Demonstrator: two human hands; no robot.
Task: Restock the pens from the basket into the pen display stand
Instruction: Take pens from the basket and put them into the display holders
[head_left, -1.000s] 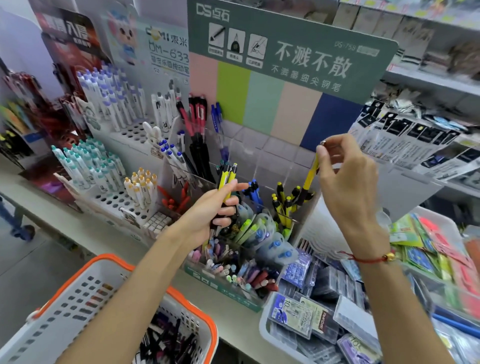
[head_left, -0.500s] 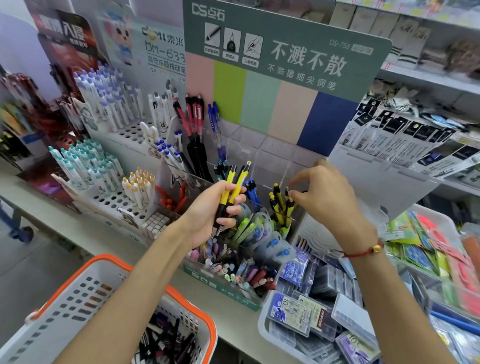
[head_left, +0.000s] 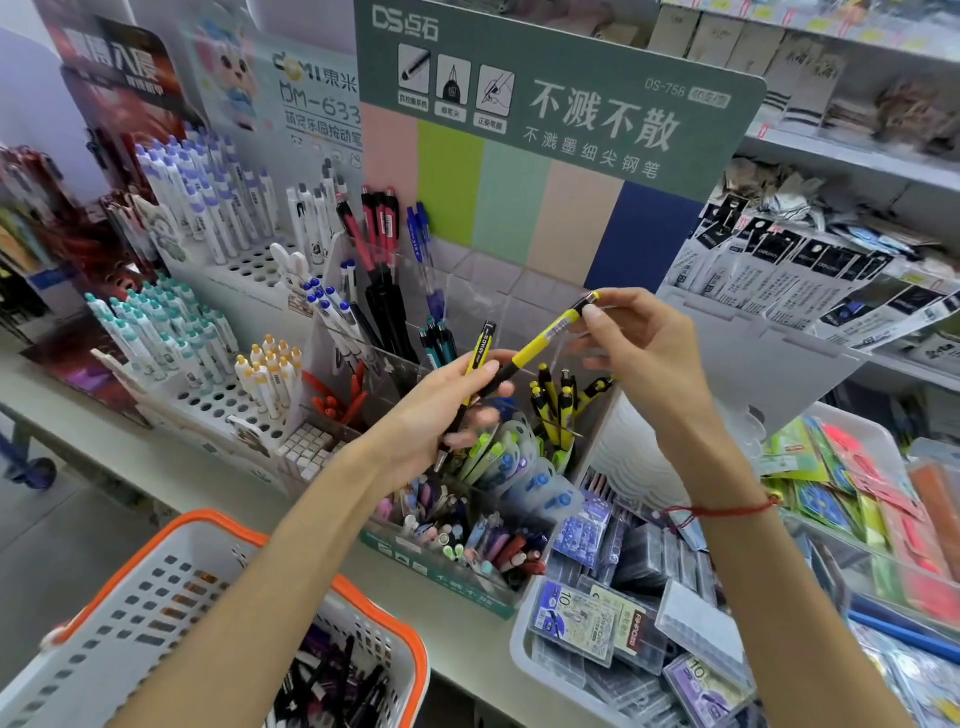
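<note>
Above stand (head_left: 519, 415) | right hand (head_left: 644, 358) pinches pen (head_left: 540, 345) top | left hand (head_left: 441, 410) grips pens' barrels

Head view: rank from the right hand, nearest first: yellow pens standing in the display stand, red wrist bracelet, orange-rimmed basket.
1. Yellow pens standing in the display stand, just below and left of the right hand.
2. Red wrist bracelet, lower down on the same arm.
3. Orange-rimmed basket, far off at the lower left.
</note>
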